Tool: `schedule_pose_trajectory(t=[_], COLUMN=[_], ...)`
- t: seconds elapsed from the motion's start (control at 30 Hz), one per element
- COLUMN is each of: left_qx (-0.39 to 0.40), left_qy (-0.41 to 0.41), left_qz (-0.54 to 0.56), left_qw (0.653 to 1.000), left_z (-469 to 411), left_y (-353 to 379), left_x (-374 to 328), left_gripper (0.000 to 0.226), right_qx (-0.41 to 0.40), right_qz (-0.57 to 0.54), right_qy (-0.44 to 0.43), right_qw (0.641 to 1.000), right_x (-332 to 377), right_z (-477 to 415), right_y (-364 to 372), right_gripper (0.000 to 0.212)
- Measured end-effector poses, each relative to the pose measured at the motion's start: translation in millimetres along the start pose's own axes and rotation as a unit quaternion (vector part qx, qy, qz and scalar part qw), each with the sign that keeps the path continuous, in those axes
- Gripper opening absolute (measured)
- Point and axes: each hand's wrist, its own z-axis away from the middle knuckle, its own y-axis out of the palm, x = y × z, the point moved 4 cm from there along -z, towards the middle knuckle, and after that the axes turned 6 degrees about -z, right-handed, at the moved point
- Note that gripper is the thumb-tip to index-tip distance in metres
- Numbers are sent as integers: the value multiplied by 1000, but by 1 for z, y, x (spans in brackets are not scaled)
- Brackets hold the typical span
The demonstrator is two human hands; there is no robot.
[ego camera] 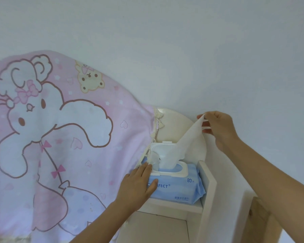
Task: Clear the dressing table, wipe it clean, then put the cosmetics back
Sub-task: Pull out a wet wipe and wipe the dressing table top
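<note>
Nearest to me, my left hand (pixel 139 185) is lying flat with its fingers straight, pressing down on the left end of the pack of wet wipes (pixel 177 188) and gripping nothing. The blue pack is sitting on the white shelf (pixel 174 206), along its front edge, its right end just beside the shelf's upright side panel (pixel 207 183). The pack's white lid (pixel 162 149) is standing flipped up at the back. A wipe (pixel 186 142) is stretching up and to the right out of the opening (its lower end is inside the pack), and my right hand (pixel 219 130) is pinching its top corner between thumb and fingertips. To the left, a pink cloth (pixel 60 128) printed with cartoon animals is hanging against the pale wall (pixel 165 50).
</note>
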Motion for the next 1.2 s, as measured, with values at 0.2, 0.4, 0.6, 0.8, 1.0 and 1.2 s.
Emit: schedule_pose_trajectory(t=[0.2,0.4,0.6,0.8,1.0,1.2], left_qx=[-2,-4,-178,-180,-55,89], left_qy=[-6,7,6,-69,-153,-196], left_qz=[1,6,58,107,56,-8], left_qw=[1000,1000,982,975,985,977], left_z=[0,1,41,141,253,358], left_y=[0,-2,1,37,86,121], left_x=[0,0,8,15,29,44], left_gripper=[98,96,46,37,39,38], right_qx=[-55,71,186,320,384,226], right_qz=[-68,147,215,230,222,254], right_qy=[-77,-144,-149,-53,102,258], right_qw=[993,976,947,917,891,904], right_x=[46,69,37,-69,-184,-286], right_z=[-5,19,82,177,258,312], right_y=[-20,-18,-9,5,-5,-41], right_gripper=[30,26,27,26,19,11])
